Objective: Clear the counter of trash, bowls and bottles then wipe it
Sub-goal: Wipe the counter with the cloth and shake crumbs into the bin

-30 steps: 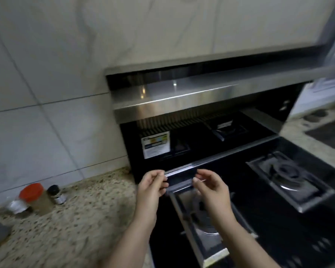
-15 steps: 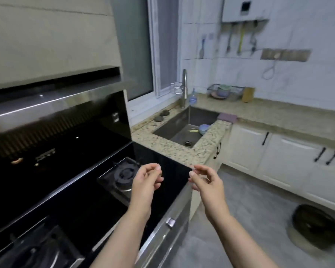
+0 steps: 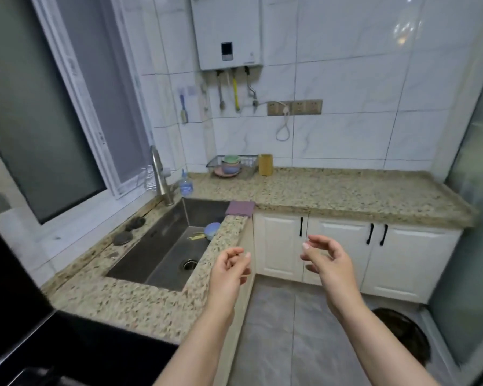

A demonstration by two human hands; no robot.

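Note:
A speckled granite counter runs in an L around a steel sink. In the sink lie a blue bowl and yellow chopsticks. A purple cloth hangs over the sink's far corner. Beside the faucet stands a small blue bottle. A wire rack at the back holds several stacked bowls and a plate. My left hand hovers over the counter's front edge, fingers curled loosely, empty. My right hand is raised before the cabinets, fingers apart, empty.
A yellow holder stands next to the rack. Two dark scrubbers lie left of the sink. The black stove is at lower left. A dark round bin sits on the grey floor. White cabinets stand below the counter.
My view has swung right from the stove and hood to the sink corner and far counter. Both hands stayed raised and empty, now a little further apart.

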